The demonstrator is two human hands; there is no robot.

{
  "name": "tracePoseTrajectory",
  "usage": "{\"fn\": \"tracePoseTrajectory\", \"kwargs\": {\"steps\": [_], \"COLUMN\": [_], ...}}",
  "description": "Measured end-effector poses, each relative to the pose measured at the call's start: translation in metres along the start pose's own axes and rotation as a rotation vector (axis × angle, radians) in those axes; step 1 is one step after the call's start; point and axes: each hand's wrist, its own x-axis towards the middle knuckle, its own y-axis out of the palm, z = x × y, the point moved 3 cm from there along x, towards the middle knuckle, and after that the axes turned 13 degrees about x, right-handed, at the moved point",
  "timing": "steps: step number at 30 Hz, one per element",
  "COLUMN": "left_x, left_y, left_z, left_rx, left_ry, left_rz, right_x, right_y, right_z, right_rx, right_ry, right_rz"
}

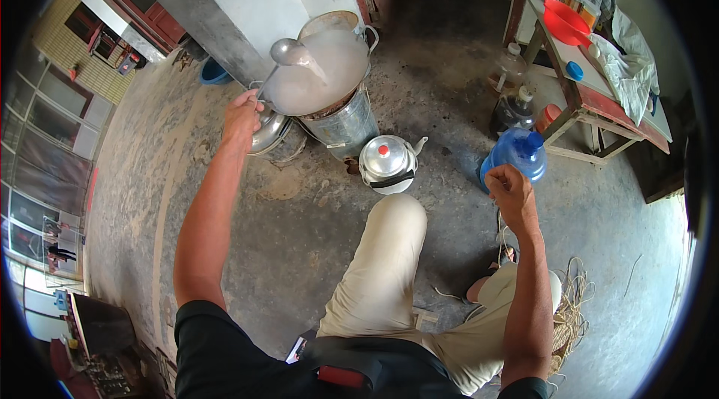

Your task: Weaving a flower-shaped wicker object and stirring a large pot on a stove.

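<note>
My left hand (240,119) is closed around the handle of a metal ladle (289,52). The ladle is tilted over a wide wok (301,99), and pale, milky liquid (312,69) runs off its edge into similar cloudy liquid below. A round metal bucket stove (341,129) carries the wok. My right hand (511,191) hangs in the air with its fingers curled in, and I see nothing between them. Behind it, from this view, stands a large blue water jug (524,154). An aluminium kettle (387,162) with a red knob sits on the floor beside the stove.
A lidded metal pot (271,134) stands left of the stove. On the right, a wooden table (610,108) bears a red ladle-shaped scoop (565,23) and a white sack (633,62). Dark jugs (513,108) stand near its legs. Loose rope (571,316) lies by my right leg.
</note>
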Motion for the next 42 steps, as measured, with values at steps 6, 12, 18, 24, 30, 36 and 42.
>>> {"fn": "tracePoseTrajectory", "kwargs": {"steps": [6, 12, 18, 24, 30, 36, 42], "left_x": [0.015, 0.029, 0.02, 0.051, 0.056, 0.023, 0.016], "left_y": [-0.024, -0.04, -0.01, 0.044, 0.1, 0.127, 0.13], "left_z": [-0.01, -0.018, -0.018, 0.044, 0.075, 0.058, 0.062], "left_rx": [0.145, 0.378, 0.719, 0.721, 0.453, 0.08, 0.01], "left_ry": [0.095, 0.345, 0.552, 0.466, 0.247, -0.088, -0.15], "left_rz": [-0.106, -0.228, -0.299, -0.221, -0.098, 0.06, 0.089], "right_x": [-0.002, -0.003, -0.002, -0.001, 0.0, 0.0, -0.001], "right_y": [0.0, 0.001, -0.005, -0.003, -0.001, -0.002, -0.003], "right_z": [0.0, 0.002, -0.001, -0.002, -0.003, -0.004, -0.002], "right_rx": [0.008, 0.012, 0.0, -0.001, 0.002, -0.003, -0.019], "right_ry": [0.014, 0.007, 0.004, 0.014, 0.026, 0.024, 0.017], "right_rz": [0.003, 0.013, 0.002, 0.006, 0.01, 0.009, 0.012]}}
